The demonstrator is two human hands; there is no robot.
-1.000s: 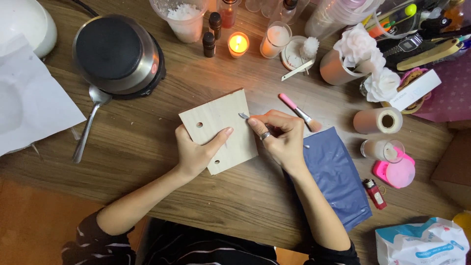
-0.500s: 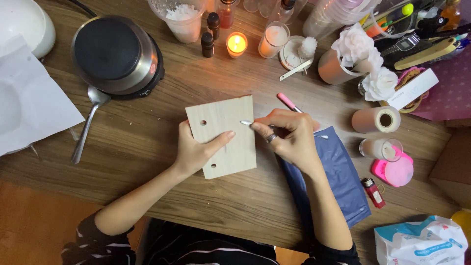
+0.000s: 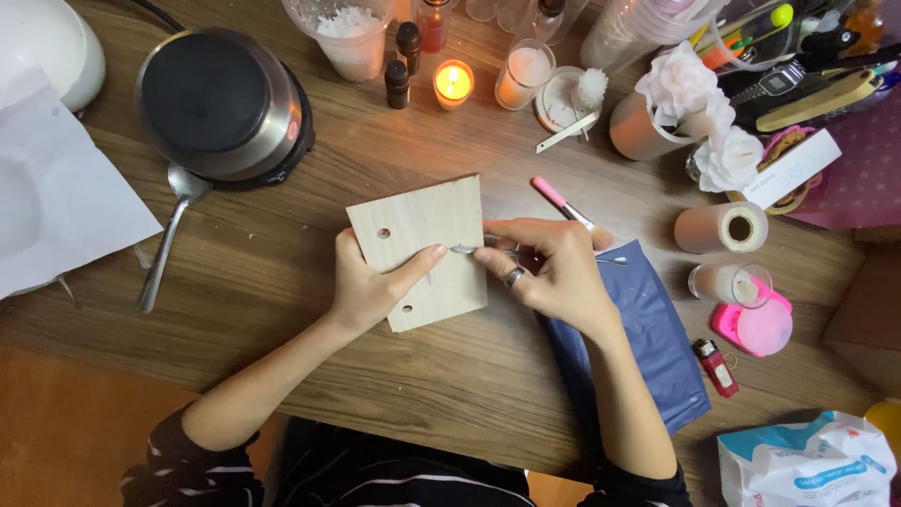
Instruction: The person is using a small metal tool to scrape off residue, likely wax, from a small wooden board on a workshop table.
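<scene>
- My left hand (image 3: 371, 286) keeps pinning the pale square wooden board with two holes (image 3: 422, 249) to the table (image 3: 282, 357).
- My right hand (image 3: 554, 272), pinched on slim metal tweezers (image 3: 469, 251), has slid their tip from the board's top edge towards its middle.

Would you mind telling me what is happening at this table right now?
A person is working on a small wooden board with holes in it, lying on the wooden table. The left hand presses the board flat, while the right hand holds a thin metal tool with its tip on the board's surface. A lit candle burns behind, and a blue pouch lies beside the right wrist.
</scene>
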